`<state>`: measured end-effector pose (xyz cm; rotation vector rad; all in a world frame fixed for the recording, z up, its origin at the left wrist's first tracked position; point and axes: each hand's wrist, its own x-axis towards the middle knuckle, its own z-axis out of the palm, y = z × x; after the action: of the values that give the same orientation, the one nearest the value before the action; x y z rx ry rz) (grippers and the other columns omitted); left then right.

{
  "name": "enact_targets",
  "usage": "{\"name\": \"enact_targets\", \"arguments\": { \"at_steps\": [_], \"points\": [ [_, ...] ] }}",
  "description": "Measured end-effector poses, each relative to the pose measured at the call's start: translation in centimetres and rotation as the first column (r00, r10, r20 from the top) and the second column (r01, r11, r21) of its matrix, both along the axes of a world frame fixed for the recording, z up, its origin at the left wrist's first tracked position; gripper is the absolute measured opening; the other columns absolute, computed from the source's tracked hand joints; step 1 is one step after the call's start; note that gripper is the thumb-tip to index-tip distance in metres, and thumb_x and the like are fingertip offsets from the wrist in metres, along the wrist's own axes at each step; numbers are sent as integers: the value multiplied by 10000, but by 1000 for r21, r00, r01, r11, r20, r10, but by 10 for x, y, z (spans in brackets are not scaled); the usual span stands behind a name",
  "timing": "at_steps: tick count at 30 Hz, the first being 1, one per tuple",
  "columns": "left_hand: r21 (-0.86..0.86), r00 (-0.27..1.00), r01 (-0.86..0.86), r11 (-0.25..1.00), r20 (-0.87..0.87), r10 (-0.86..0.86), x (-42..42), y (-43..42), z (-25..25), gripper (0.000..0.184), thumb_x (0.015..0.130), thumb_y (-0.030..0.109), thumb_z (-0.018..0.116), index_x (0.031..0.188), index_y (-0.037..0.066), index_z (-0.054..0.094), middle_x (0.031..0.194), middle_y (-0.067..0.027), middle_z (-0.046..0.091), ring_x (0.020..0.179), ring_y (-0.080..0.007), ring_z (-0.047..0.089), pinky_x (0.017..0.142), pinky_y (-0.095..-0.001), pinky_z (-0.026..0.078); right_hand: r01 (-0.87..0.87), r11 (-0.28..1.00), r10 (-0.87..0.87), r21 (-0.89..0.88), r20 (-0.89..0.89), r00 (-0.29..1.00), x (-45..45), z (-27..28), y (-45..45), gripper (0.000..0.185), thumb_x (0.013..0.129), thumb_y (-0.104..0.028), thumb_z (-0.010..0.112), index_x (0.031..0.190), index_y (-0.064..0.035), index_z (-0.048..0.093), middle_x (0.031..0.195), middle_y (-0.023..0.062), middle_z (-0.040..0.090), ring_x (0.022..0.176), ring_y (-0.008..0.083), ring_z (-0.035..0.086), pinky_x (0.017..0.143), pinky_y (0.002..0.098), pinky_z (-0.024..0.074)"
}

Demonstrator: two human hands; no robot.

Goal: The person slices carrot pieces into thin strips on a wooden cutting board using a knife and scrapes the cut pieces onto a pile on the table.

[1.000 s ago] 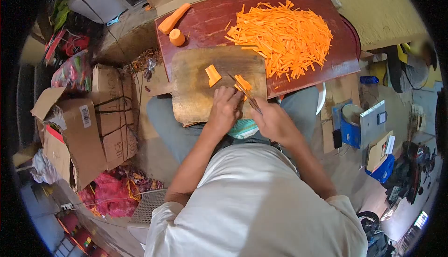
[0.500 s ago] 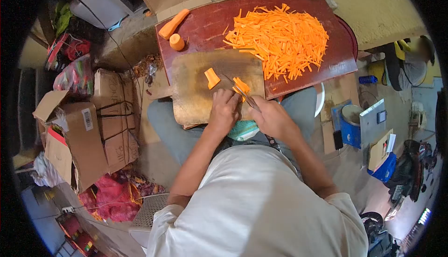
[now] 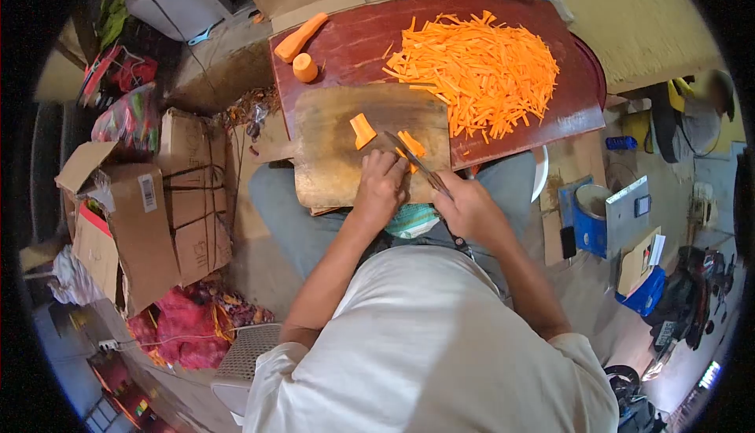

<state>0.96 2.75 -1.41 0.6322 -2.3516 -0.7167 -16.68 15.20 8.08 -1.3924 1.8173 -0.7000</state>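
Note:
A knife is in my right hand, its fingers wrapped round the handle and its blade slanting up and left over the wooden cutting board. My left hand is closed, with bent fingers pressed down beside the blade on a piece of carrot, mostly hidden beneath them. Cut carrot slices lie just right of the blade. A carrot chunk rests on the board above my left fingers. Shredded carrot forms a large heap beyond the board, on the red table.
A long peeled carrot and a short carrot piece lie at the table's far left. Cardboard boxes and a red mesh sack stand on the left. A blue bucket is on the right.
The knife blade has shifted slightly left and lies at a flatter angle, with the cut slices now to its right. The whole view has moved slightly. My left hand stays at the carrot.

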Motion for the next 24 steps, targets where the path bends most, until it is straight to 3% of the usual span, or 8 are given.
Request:
{"name": "enact_targets", "arguments": {
  "at_steps": [6,9,12,15,18,24],
  "points": [
    [-39,1000,-6,999,-28,5,-3,-1,-7,514,648,-25,788,1158,-25,724,1000,-149,593,965,-370,554,862,-475,449,24,1000,-22,16,-112,993,8,-12,-20,256,1043,-176,613,1184,39,618,936,350,673,898,548,670,760,573,525],
    [-43,1000,0,999,-21,-1,-3,-2,-4,488,661,-31,778,1147,-29,727,988,-153,585,963,-368,554,856,-475,449,-14,1000,15,24,-51,999,2,-7,-25,257,1044,-170,615,1181,47,604,930,349,670,903,550,664,763,561,523],
    [-9,1000,-10,1000,4,10,-1,0,-1,470,678,-40,765,1147,-36,735,984,-157,592,961,-369,557,851,-473,449,11,999,-13,37,57,998,0,4,-13,265,1036,-208,598,1131,39,583,961,370,692,971,572,682,815,632,534],
    [-15,999,-9,1000,-31,9,-3,-1,-6,481,676,-47,759,1157,-41,735,983,-158,599,962,-370,561,847,-473,447,2,992,-2,124,-5,1000,1,-2,-4,240,1036,-160,607,1166,41,621,939,346,671,933,540,671,790,560,521],
    [-34,1000,-8,999,-11,8,-3,-1,-6,476,681,-44,766,1156,-44,735,979,-157,602,961,-371,563,849,-474,449,43,998,-41,37,-67,997,8,-8,-14,232,1038,-163,609,1155,36,630,936,339,674,911,544,671,789,565,516],
    [-32,999,-34,999,0,34,-3,1,-2,452,685,-49,760,1135,-29,733,994,-156,601,963,-376,564,857,-475,450,30,999,-29,-26,39,999,-3,-13,-18,247,1045,-174,612,1171,37,628,954,342,681,925,549,675,802,570,517]
  ]
}}
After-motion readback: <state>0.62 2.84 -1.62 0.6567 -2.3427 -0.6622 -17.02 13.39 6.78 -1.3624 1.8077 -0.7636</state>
